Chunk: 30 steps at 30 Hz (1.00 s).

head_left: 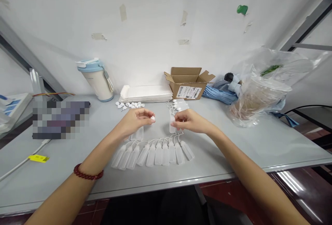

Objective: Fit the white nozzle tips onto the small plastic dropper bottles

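Note:
My left hand (138, 120) pinches a small white cap (153, 118) between thumb and fingers. A short gap to the right, my right hand (190, 121) grips a translucent squeeze bottle (171, 124) that stands upright. Below both hands, several squeeze bottles with thin curved spouts (155, 154) lie in a row on the table. Another translucent bottle (138, 134) lies under my left hand, partly hidden by it. Behind my right hand is a small group of bottles with spouts (181, 105). Loose white caps (129, 105) are scattered behind my left hand.
The grey table (212, 152) meets a white wall. Along the back are a tumbler (94, 81), a white flat stack (147, 93), an open cardboard box (188, 88), blue cloth (220, 93) and a plastic bag (256, 97). A blurred-out object (61, 119) and a cable (22, 162) lie left.

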Motion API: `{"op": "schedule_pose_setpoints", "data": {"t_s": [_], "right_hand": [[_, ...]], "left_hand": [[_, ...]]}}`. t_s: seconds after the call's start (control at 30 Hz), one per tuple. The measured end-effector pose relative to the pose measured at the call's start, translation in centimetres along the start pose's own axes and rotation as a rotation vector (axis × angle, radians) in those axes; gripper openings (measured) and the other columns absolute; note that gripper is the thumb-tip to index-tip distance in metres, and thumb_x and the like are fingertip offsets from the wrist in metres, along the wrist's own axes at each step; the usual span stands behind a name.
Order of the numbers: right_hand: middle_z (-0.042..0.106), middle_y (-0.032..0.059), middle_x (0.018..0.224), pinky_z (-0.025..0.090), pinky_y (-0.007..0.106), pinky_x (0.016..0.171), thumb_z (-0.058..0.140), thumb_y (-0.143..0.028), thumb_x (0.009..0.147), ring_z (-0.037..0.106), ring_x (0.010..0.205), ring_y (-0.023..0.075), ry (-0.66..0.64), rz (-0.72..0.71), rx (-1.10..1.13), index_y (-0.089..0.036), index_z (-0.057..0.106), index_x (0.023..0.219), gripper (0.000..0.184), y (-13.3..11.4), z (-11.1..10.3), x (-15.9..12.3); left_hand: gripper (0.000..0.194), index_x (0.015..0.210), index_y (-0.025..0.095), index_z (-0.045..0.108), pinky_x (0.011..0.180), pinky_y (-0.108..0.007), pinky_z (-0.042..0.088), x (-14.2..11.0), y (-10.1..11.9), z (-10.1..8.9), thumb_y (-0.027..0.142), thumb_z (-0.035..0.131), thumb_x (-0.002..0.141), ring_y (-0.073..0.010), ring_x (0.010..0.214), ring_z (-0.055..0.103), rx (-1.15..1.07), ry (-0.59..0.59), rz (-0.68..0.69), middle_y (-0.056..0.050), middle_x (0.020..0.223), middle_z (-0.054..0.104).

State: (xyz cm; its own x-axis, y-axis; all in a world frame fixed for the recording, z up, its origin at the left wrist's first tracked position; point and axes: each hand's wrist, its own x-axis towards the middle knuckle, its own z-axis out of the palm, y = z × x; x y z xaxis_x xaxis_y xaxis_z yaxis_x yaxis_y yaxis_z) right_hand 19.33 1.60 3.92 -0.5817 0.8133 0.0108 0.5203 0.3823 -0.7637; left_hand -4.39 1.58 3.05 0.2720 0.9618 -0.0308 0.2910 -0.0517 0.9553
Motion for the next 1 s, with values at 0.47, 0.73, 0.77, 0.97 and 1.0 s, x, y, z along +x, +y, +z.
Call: {"op": "schedule_pose_setpoints", "data": {"t_s": [0.47, 0.73, 0.77, 0.97, 1.0], "right_hand": [[0.056, 0.0003, 0.071, 0.035, 0.023, 0.059, 0.062, -0.02, 0.077, 0.046, 0.06, 0.0098, 0.244, -0.137, -0.281, -0.014, 0.059, 0.08, 0.007, 1.9, 4.3, 1.9], [0.054, 0.0017, 0.077, 0.035, 0.023, 0.06, 0.063, -0.019, 0.078, 0.046, 0.064, 0.0111, 0.249, -0.174, -0.36, -0.013, 0.06, 0.089, 0.013, 2.1, 5.4, 1.8], [0.054, 0.0018, 0.078, 0.034, 0.023, 0.06, 0.063, -0.019, 0.078, 0.046, 0.064, 0.011, 0.25, -0.171, -0.369, -0.014, 0.06, 0.089, 0.013, 2.1, 5.4, 1.8], [0.054, 0.0038, 0.083, 0.036, 0.024, 0.062, 0.062, -0.021, 0.079, 0.048, 0.068, 0.0125, 0.257, -0.157, -0.402, -0.013, 0.059, 0.092, 0.015, 2.2, 5.4, 1.8], [0.054, 0.0041, 0.083, 0.037, 0.024, 0.062, 0.062, -0.021, 0.079, 0.049, 0.068, 0.0127, 0.257, -0.157, -0.403, -0.013, 0.059, 0.092, 0.015, 2.2, 5.3, 1.7]], "left_hand": [[0.024, 0.086, 0.017, 0.067, 0.089, -0.038, 0.049, -0.6, 0.4, 0.8, 0.031, 0.074, 0.067, -0.022, 0.093, 0.064, -0.073, -0.031, 0.124, -0.005, 0.094, 0.069], [0.013, 0.082, 0.017, 0.067, 0.083, -0.033, 0.052, -0.9, 0.3, 1.6, 0.027, 0.065, 0.075, -0.0193, 0.084, 0.066, 0.179, 0.017, 0.245, -0.004, 0.088, 0.07], [0.012, 0.082, 0.017, 0.066, 0.081, -0.033, 0.052, -0.9, 0.2, 1.6, 0.027, 0.064, 0.075, -0.019, 0.083, 0.065, 0.206, 0.024, 0.241, -0.004, 0.087, 0.07], [0.015, 0.08, 0.017, 0.065, 0.073, -0.031, 0.051, -0.5, -0.1, 1.2, 0.03, 0.063, 0.074, -0.019, 0.079, 0.064, 0.26, 0.008, 0.196, -0.003, 0.084, 0.069], [0.015, 0.08, 0.017, 0.065, 0.073, -0.031, 0.051, -0.5, -0.1, 1.1, 0.03, 0.063, 0.074, -0.0192, 0.079, 0.064, 0.268, 0.002, 0.181, -0.003, 0.083, 0.069]]}}
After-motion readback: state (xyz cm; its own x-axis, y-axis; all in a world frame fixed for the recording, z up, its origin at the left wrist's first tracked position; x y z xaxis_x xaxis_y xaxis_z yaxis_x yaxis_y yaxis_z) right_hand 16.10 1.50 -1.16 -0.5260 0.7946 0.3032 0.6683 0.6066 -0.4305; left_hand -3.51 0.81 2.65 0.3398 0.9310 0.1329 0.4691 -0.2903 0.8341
